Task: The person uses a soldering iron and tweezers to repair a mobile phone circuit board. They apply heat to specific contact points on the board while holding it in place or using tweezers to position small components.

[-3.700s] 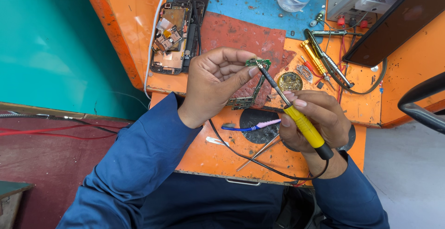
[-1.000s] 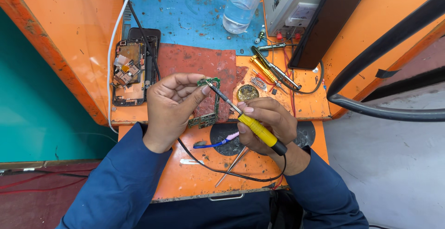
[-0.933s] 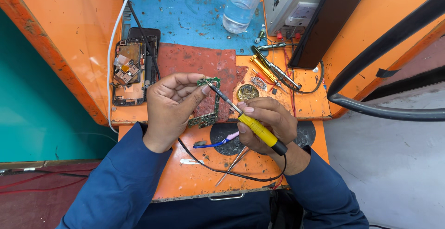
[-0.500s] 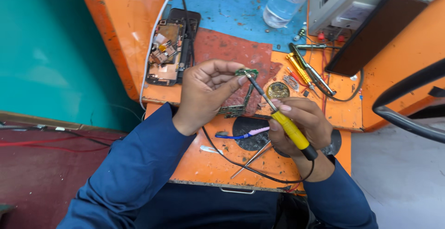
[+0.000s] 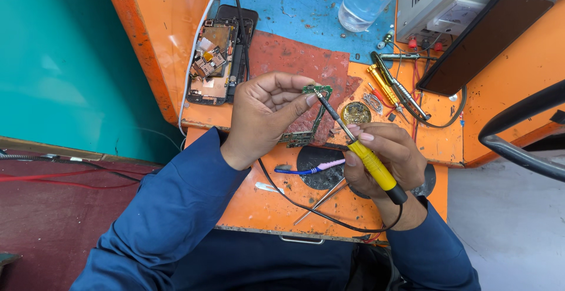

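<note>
Hands unmoved: soldering iron [image 5: 369,163] touching circuit board [image 5: 307,114]

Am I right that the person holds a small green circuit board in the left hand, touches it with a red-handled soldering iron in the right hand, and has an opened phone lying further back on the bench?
Not quite: the soldering iron has a yellow handle, not red, as the head view shows. The rest holds: the left hand pinches the small green circuit board, the right hand works the iron's tip on it, and the opened phone lies further back on the bench.
</note>
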